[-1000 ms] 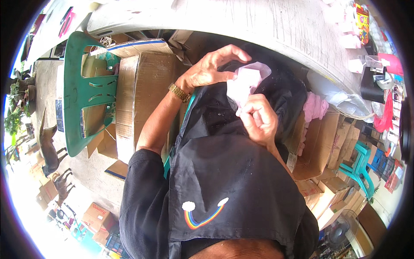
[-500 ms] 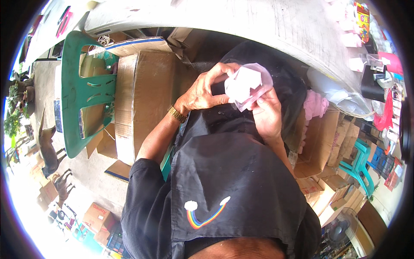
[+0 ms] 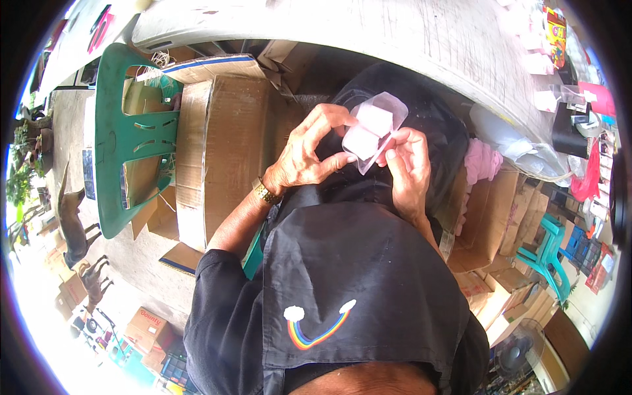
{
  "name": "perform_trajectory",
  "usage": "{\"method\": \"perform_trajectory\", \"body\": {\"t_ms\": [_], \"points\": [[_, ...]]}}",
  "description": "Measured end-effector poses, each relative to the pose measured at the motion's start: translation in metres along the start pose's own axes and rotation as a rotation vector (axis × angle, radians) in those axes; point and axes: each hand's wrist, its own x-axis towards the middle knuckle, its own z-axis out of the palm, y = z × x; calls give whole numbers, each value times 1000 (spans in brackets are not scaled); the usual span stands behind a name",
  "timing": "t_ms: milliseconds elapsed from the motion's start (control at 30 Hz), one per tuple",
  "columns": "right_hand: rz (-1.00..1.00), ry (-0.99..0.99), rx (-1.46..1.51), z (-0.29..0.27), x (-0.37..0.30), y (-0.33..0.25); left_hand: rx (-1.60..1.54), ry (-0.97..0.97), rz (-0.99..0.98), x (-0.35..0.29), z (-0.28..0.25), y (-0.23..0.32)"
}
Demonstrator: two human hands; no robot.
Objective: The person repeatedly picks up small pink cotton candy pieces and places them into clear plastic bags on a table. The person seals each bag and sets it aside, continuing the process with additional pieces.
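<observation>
Above my lap I hold a small see-through plastic wrapper or container (image 3: pixel 388 105) with pale pink-white block-like pieces (image 3: pixel 368 130) in it; their exact kind I cannot make out. My left hand (image 3: pixel 309 146) grips its left side, index finger above and thumb below. On the other side, the fingers and thumb of my right hand (image 3: pixel 409 164) pinch its lower right edge. A black apron (image 3: pixel 355 276) with a rainbow print covers my front and lap.
A white table (image 3: pixel 316 23) runs across in front of me. To my left are a cardboard box (image 3: pixel 230 145) and a green plastic chair (image 3: pixel 108 145); two dogs (image 3: pixel 69 217) are beyond. On my right, pink cloth (image 3: pixel 482 161) hangs by an open carton (image 3: pixel 490 217).
The see-through plastic piece has turned and tilted between my hands, showing two pale faces inside. My right fingers have shifted up along its edge; my left hand has moved slightly.
</observation>
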Motion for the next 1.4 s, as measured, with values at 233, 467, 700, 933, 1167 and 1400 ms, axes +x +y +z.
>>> {"method": "perform_trajectory", "body": {"t_ms": [233,467,700,933,1167,1400], "points": [[-81,-22,-101,2,0,-3,47,64,190,5,6,4],[-106,8,-182,2,-1,-3,373,-112,168,9,-3,20],[-115,-8,-198,4,-1,-3,388,-184,241,30,-21,27],[-166,-24,-228,4,-1,-3,352,-264,119,46,-20,28],[-209,-18,-321,6,2,-4,423,-273,42,48,-19,30],[-390,-127,-699,6,12,-19,312,-234,1,46,-14,23]]}}
